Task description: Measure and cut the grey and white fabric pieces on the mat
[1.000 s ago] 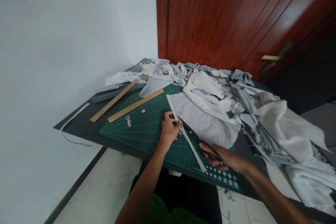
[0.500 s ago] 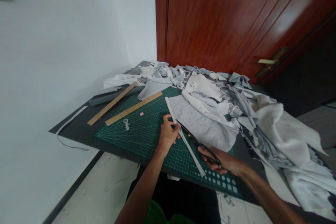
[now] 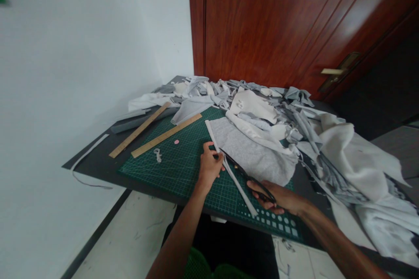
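Your left hand (image 3: 211,163) pinches the thin strip (image 3: 240,187) by the gray cloth (image 3: 258,154) on the mat (image 3: 183,170); your right hand (image 3: 270,196) wraps round the scissors (image 3: 243,173). The blades (image 3: 230,157) point at your left fingers (image 3: 220,162), so a slip could nip them.

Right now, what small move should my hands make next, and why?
Probably one short snip up along the pale strip, with the left hand steadying it. The right hand holds the scissors with their tips beside the left fingers; below the tips the strip lies apart from the grey cloth, while above them it borders the cloth.
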`<state>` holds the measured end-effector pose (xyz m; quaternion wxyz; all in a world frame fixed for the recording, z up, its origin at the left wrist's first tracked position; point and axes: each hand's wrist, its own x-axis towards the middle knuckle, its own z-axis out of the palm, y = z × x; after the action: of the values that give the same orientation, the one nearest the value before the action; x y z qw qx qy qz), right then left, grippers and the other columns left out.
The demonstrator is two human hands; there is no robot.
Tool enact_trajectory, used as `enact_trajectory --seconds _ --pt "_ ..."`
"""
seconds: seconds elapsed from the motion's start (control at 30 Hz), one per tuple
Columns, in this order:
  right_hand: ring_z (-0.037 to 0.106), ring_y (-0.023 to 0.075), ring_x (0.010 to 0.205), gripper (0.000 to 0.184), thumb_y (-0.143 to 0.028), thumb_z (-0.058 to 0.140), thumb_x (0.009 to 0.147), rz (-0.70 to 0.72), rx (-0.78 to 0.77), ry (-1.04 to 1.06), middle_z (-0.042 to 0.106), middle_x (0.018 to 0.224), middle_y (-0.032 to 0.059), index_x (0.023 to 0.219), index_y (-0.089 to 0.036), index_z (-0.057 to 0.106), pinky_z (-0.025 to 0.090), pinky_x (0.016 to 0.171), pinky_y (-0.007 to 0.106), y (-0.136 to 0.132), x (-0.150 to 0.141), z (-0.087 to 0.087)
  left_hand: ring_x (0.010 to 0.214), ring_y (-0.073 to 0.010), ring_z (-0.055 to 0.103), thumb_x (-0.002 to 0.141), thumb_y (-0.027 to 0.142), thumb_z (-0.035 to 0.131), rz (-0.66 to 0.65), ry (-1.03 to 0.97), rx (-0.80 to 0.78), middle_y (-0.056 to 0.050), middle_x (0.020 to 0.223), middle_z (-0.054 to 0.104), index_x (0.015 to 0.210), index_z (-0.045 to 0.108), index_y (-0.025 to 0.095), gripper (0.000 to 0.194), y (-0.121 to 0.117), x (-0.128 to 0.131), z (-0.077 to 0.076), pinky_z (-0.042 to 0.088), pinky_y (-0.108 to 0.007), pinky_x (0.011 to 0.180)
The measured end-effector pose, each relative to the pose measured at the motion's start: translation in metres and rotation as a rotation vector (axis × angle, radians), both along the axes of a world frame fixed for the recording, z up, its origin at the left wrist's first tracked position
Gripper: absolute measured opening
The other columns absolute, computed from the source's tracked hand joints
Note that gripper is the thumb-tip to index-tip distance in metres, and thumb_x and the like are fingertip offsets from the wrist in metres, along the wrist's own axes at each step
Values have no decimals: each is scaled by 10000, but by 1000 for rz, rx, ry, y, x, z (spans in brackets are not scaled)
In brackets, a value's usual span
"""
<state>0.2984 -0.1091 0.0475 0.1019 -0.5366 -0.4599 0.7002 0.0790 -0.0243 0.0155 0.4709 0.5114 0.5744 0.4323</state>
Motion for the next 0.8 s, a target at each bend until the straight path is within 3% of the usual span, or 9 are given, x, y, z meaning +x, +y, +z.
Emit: enact_trajectory --seconds 0.57,0.8 --pt "207 8 322 711 -917 570 750 7 39 -40 381 444 -126 762 -213 469 152 279 143 0 -1 1 435 -65 652 935 110 640 8 2 -28 -97 1123 757 1329 387 205 478 1 1 2 395 -105 298" --pt "207 9 330 720 -925 592 719 -50 10 -51 383 447 -122 753 -217 464 166 279 144 -3 -3 -5 434 -67 652 942 104 637 12 -9 -25 -114 1143 749 1336 384 191 476 1 0 4 394 -113 283"
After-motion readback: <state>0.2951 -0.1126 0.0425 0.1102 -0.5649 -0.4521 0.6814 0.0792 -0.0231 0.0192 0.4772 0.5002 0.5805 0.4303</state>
